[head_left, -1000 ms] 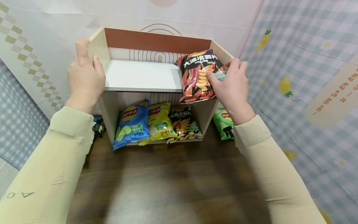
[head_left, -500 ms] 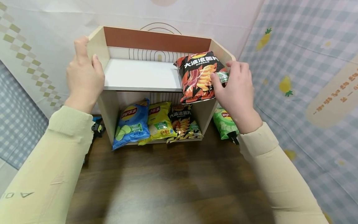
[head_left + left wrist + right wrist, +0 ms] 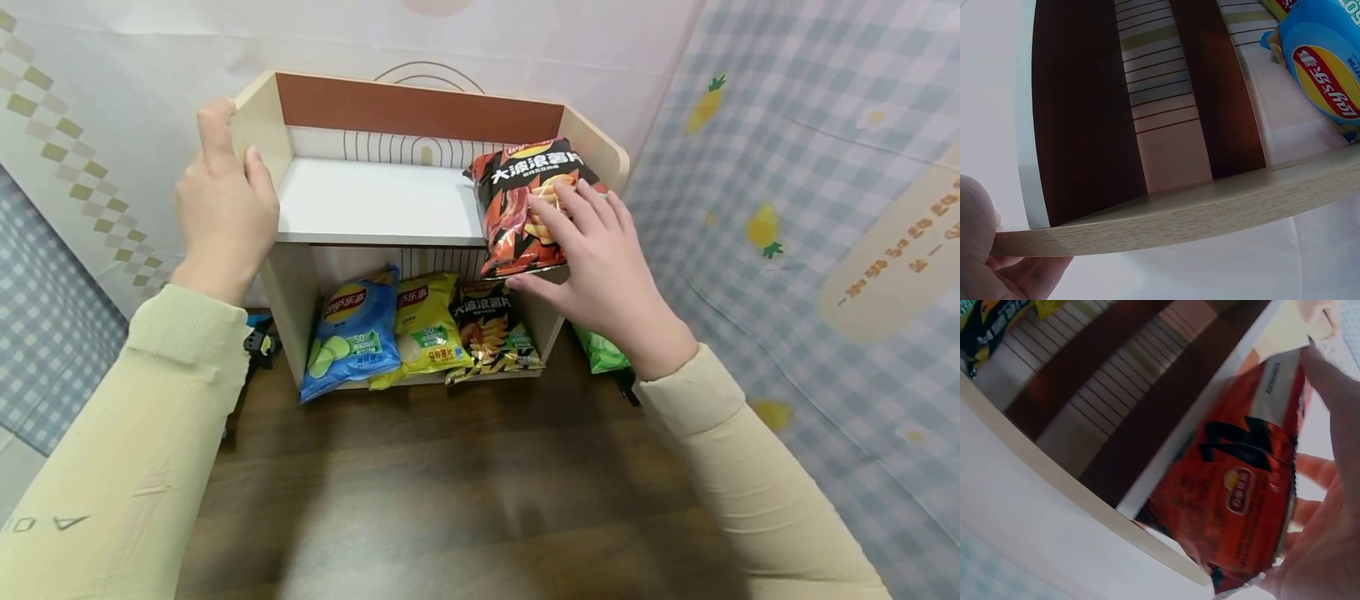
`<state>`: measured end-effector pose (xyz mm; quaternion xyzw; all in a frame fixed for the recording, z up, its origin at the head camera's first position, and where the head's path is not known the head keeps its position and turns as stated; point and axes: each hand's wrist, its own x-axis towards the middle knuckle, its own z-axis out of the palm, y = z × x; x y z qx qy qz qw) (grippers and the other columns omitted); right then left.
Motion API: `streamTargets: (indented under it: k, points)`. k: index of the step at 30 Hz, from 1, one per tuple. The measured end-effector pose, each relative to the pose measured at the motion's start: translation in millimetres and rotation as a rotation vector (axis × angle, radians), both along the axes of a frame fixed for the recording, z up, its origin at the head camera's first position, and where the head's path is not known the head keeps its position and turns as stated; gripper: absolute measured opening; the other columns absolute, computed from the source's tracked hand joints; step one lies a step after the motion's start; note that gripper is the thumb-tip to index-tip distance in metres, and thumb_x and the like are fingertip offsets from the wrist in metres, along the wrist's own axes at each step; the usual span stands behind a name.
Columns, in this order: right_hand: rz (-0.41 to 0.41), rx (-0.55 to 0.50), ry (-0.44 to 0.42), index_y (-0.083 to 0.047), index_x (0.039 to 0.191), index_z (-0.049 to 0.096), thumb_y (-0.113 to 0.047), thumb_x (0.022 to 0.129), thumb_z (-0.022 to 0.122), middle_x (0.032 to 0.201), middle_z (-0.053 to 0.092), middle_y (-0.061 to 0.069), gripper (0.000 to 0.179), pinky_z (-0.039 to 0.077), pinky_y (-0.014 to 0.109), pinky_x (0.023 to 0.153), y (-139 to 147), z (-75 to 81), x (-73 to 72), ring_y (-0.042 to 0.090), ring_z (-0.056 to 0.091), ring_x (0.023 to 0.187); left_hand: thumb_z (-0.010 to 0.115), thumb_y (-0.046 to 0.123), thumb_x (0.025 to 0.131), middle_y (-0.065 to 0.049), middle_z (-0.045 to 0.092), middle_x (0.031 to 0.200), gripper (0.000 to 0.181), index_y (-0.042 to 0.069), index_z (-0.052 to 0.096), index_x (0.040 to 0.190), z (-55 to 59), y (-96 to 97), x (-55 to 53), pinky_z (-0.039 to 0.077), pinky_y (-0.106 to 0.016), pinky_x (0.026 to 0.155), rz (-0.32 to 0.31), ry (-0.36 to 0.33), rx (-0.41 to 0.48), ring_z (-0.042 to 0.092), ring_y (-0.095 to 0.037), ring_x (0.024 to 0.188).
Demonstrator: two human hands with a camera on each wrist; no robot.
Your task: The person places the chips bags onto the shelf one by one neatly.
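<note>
A two-tier shelf (image 3: 378, 200) of pale wood with a white upper board stands against the wall. My left hand (image 3: 225, 204) grips the top of its left side panel (image 3: 1160, 228); in the left wrist view the thumb and fingers lie on either side of the panel edge. A black-and-red bag of potato chips (image 3: 512, 218) leans at the right end of the upper board, its lower end jutting over the front edge. My right hand (image 3: 600, 262) lies against the bag's front, fingers spread, thumb at its lower edge. The right wrist view shows the bag's red underside.
Below stand a blue chip bag (image 3: 356, 329), a yellow one (image 3: 427, 333) and a black one (image 3: 487, 321). Right of the shelf is a green bag (image 3: 603, 350), partly hidden by my right hand. A dark object (image 3: 261, 343) sits at the left on the brown table (image 3: 420, 483).
My right hand has left the bag's right side and now lies spread over its front, thumb lower down. The bag has hardly shifted. My left hand stays on the shelf panel.
</note>
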<state>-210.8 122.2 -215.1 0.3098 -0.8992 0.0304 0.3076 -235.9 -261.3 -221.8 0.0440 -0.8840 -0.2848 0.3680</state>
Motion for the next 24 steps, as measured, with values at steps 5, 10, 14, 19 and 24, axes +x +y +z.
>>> streamTargets:
  k: [5, 10, 14, 19, 24]
  points:
    - [-0.062, -0.031, -0.046, -0.019, 0.148, 0.042, -0.063, 0.087, 0.059, 0.147, 0.041, 0.012, 0.077, 0.010, 0.051, 0.113, -7.1, -6.9, -8.5, 0.033, 0.030, 0.139, 0.026, 0.036, 0.101, -0.031, 0.053, 0.127, 0.045, 0.025, 0.019, 0.144, 0.5, -1.9, 0.3, 0.042, -0.064, 0.079, 0.011, -0.005, -0.001, 0.055, -0.057, 0.100]
    - [-0.106, -0.084, -0.023, -0.019, 0.147, 0.042, -0.063, 0.089, 0.055, 0.144, 0.044, 0.013, 0.074, 0.015, 0.052, 0.112, -19.4, -11.4, -19.5, 0.035, 0.036, 0.135, 0.026, 0.036, 0.101, -0.031, 0.054, 0.127, 0.045, 0.025, 0.019, 0.144, 1.4, -2.7, 1.4, 0.042, -0.065, 0.079, 0.016, -0.006, -0.009, 0.056, -0.057, 0.100]
    - [-0.132, -0.106, -0.015, -0.019, 0.147, 0.043, -0.061, 0.090, 0.054, 0.144, 0.044, 0.013, 0.071, 0.019, 0.052, 0.111, -27.4, -12.4, -31.6, 0.034, 0.038, 0.133, 0.026, 0.036, 0.101, -0.031, 0.054, 0.126, 0.044, 0.025, 0.019, 0.143, 1.8, -1.9, 3.1, 0.042, -0.064, 0.078, 0.018, -0.008, -0.009, 0.056, -0.057, 0.099]
    - [-0.143, -0.130, -0.032, -0.018, 0.146, 0.043, -0.056, 0.092, 0.056, 0.146, 0.042, 0.015, 0.067, 0.019, 0.051, 0.111, -27.5, -13.6, -43.6, 0.034, 0.038, 0.133, 0.025, 0.036, 0.101, -0.032, 0.056, 0.120, 0.044, 0.026, 0.019, 0.144, 1.9, 1.3, 4.2, 0.043, -0.063, 0.074, 0.009, -0.014, -0.004, 0.056, -0.056, 0.092]
    - [-0.154, -0.134, -0.043, -0.020, 0.148, 0.041, -0.057, 0.092, 0.053, 0.148, 0.040, 0.015, 0.068, 0.016, 0.050, 0.112, -23.1, -14.0, -47.2, 0.033, 0.036, 0.134, 0.025, 0.036, 0.101, -0.033, 0.057, 0.118, 0.044, 0.025, 0.019, 0.143, 2.8, 5.0, 3.0, 0.041, -0.063, 0.074, 0.001, -0.004, -0.003, 0.056, -0.057, 0.091]
